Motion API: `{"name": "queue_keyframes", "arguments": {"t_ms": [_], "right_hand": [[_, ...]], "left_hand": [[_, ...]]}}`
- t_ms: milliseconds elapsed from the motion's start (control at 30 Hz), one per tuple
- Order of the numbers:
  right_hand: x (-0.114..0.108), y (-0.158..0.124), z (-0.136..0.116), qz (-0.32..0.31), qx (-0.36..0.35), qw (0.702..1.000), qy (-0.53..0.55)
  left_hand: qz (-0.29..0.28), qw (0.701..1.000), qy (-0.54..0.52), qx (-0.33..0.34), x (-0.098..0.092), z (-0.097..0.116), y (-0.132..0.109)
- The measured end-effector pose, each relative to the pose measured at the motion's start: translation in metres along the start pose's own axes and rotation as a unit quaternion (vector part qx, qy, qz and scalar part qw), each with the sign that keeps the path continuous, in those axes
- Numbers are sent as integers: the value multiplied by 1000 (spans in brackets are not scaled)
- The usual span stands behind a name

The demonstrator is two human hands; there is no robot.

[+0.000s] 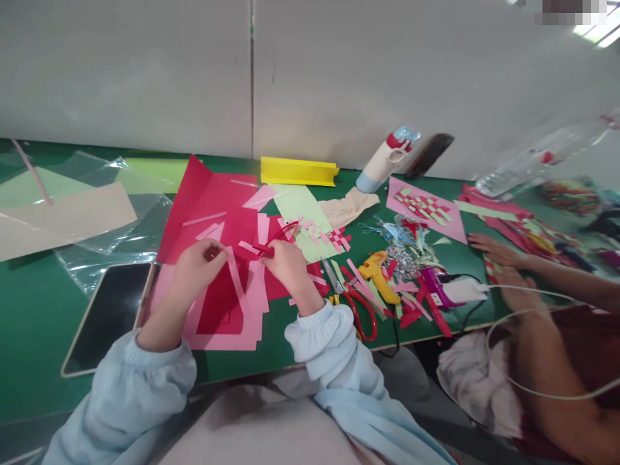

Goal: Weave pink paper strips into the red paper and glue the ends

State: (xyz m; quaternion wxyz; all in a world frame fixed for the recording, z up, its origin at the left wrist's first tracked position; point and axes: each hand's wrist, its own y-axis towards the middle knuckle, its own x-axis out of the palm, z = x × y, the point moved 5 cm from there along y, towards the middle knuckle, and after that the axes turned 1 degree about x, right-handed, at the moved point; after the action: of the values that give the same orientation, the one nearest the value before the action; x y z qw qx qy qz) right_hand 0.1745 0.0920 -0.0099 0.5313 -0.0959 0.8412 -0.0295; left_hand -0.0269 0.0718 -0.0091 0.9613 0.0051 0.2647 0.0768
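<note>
My left hand [201, 268] is curled, with thumb and fingertips close together. The top end of a pink paper strip [237, 279] meets these fingertips; whether it is pinched or only lies behind them I cannot make out. My right hand [287, 263] pinches a red paper strip [263, 249], with a short pink piece beside its left end. Under both hands lie red paper sheets [220, 310] on top of pink sheets [249, 341]. To the right, a woven pink-and-red paper piece [339, 239] rests on a pale green sheet [303, 203].
Red-handled scissors [361, 316], a yellow glue gun [380, 278] and paper scraps lie right of my right hand. A phone [111, 316] and clear plastic film are at left. A co-worker's hands [504, 258] rest at far right. A bottle [385, 161] stands behind.
</note>
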Motion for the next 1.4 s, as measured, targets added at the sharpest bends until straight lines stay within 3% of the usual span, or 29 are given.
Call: {"name": "queue_keyframes", "arguments": {"t_ms": [100, 200, 300, 567, 967, 1133, 1233, 1400], "right_hand": [[3, 1, 0, -11, -2, 1000, -4], [5, 2, 0, -14, -4, 1000, -3], [6, 2, 1, -17, -2, 1000, 2], [8, 3, 3, -26, -3, 1000, 11], [8, 2, 2, -19, -5, 1000, 23], [1, -1, -1, -1, -19, 999, 28], [-5, -5, -4, 17, -23, 999, 41], [-7, -13, -19, 40, -73, 996, 20]], "left_hand": [[38, 966, 233, 106, 11, 6, -1], [40, 935, 316, 157, 26, 7, 0], [41, 920, 356, 162, 35, 5, 2], [41, 935, 327, 134, 36, 9, 2], [12, 931, 321, 174, 39, 6, 4], [68, 933, 303, 181, 32, 15, 2], [78, 947, 274, 150, 25, 20, 0], [21, 987, 150, 59, 23, 14, 2]]}}
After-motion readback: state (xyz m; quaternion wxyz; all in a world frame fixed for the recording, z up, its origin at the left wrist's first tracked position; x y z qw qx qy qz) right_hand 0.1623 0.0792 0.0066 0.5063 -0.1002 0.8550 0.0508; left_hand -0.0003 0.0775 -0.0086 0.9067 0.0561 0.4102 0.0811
